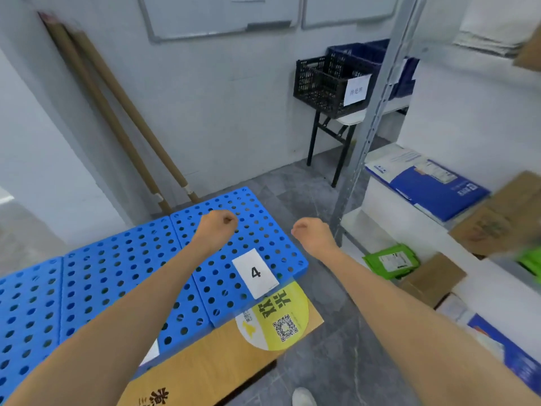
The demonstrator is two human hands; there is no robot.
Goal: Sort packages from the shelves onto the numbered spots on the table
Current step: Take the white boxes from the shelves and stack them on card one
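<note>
Nearest, at the bottom edge: toe of a white shoe (303,397) on grey floor tiles (330,361). Just left of it, a wooden bench (205,373), its corner jutting toward the shelves (380,197); dark printed characters on the wood, cut off by the frame. On that corner, a round yellow sticker (281,317) with a QR code and large Chinese characters, partly covered.

Over most of the bench, blue perforated panels (102,288) set edge to edge. Flat on the right-hand panel, a white card (255,273) printed "4". Under the left forearm, a second white card (150,353), number hidden.

Left grip (218,227): fingers curled into a fist, empty, above the far panel. Right grip (311,232): likewise curled closed, empty, past the bench's right edge over the open strip of floor between bench and shelves.

No package on the bench; all on the shelves at right. Low down, a green pouch (390,260) with a white label, beside a cardboard box (433,279). One level up, a blue-and-white mailer (433,186) and a blurred brown carton (503,215). Just right of the right grip, a grey metal upright (371,121).

Farther off: a black crate (325,83) with a paper label too small to read, a blue crate (366,54) behind it, both on a black-legged folding table (345,120). Behind the bench, two cardboard tubes (117,112) leaning on the wall. Highest up, a whiteboard (219,16).
</note>
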